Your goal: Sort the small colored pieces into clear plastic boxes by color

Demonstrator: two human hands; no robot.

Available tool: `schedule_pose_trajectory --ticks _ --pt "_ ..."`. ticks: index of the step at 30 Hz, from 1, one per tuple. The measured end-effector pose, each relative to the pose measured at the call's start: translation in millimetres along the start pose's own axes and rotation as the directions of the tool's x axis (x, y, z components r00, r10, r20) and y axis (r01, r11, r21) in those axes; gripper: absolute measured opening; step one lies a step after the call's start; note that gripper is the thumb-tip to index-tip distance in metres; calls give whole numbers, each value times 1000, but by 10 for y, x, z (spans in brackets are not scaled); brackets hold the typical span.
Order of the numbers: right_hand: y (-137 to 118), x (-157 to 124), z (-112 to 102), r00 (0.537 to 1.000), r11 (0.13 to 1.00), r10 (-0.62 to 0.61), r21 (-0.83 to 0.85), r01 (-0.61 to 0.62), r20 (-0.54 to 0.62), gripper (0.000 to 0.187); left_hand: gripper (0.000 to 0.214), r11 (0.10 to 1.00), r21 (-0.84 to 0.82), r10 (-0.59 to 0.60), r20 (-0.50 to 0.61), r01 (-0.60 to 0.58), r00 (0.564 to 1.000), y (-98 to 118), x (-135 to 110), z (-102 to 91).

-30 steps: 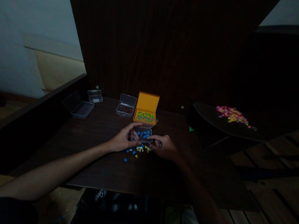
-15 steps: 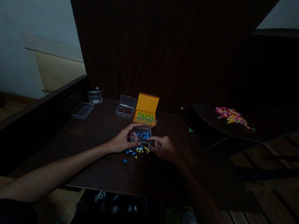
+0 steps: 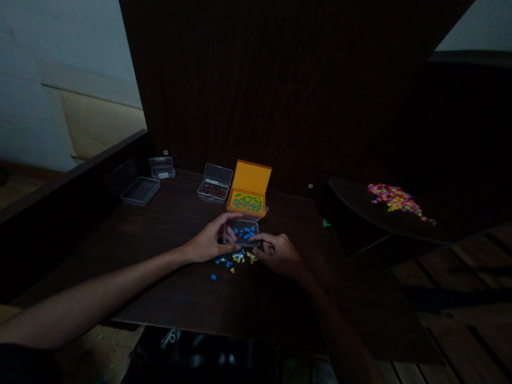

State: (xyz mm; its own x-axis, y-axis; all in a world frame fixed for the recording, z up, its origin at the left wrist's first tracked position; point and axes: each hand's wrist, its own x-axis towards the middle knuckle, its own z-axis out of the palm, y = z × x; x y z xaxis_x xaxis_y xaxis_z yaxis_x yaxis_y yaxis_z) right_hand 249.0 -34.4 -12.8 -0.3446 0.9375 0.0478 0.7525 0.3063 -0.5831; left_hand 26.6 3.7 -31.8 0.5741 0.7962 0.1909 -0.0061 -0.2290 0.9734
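Because the transparent box [image 3: 243, 243] sits directly above the loose pieces, with its low near rim at 6 o'clock, a tilt toward the person could tip the blue pieces [image 3: 245, 233] back out among them. A loosening of the left hand [image 3: 211, 240], which grips the box around its 9 o'clock side, would be the likeliest cause. The right hand [image 3: 281, 255] could also flick a piece over the edge, since its index finger reaches to the corner at 4 o'clock; its fingers are drawn narrow, and whether they pinch anything I cannot tell. Poor light would make blue and yellow easier to mix up.

The box itself is shallow, rectangular and see-through, with pale highlights along its edges and the flat blue pieces scattered over its dark-looking floor. What seems to be its lid lies folded back at 12 o'clock.

Just beyond the rim, at 6 o'clock, yellow pieces [image 3: 240, 257] and more blue ones lie on the dark table [image 3: 170, 293]. At 12 o'clock an orange-yellow box [image 3: 252, 177] stands open with green pieces [image 3: 248, 203] inside; at 11, a clear case [image 3: 218, 174] holds brownish bits. Farther off, at 2 o'clock, a heap of pink and yellow bits [image 3: 396, 199] rests on a side ledge [image 3: 352, 197].
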Motion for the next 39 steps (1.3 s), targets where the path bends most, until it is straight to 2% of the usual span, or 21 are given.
schedule_pose_trajectory --ticks 8,11,14,17,26,32,39 --pt "-5 -7 -11 998 999 -35 -6 35 -45 28 70 1000 -13 0 -3 0 1000 21 -5 6" --pt "-22 -42 -37 993 992 -107 65 110 -45 27 71 1000 2 -16 -12 16 1000 22 -7 5" --pt "-31 -76 -48 975 968 -221 127 218 9 29 72 999 24 -27 -46 28 999 33 1 -8" --pt "-36 -90 -35 949 949 -307 96 300 73 30 72 999 30 -38 -82 40 996 49 16 -34" --pt "-38 -97 55 960 959 -232 -126 253 158 32 74 999 30 -40 -107 44 993 46 34 -70" --pt "-70 -95 37 955 954 -265 -103 280 136 26 75 998 26 -54 -105 57 993 29 34 -64" --pt "-50 -103 52 950 948 -280 -115 295 137 32 72 998 47 -28 -101 33 994 30 33 -62"
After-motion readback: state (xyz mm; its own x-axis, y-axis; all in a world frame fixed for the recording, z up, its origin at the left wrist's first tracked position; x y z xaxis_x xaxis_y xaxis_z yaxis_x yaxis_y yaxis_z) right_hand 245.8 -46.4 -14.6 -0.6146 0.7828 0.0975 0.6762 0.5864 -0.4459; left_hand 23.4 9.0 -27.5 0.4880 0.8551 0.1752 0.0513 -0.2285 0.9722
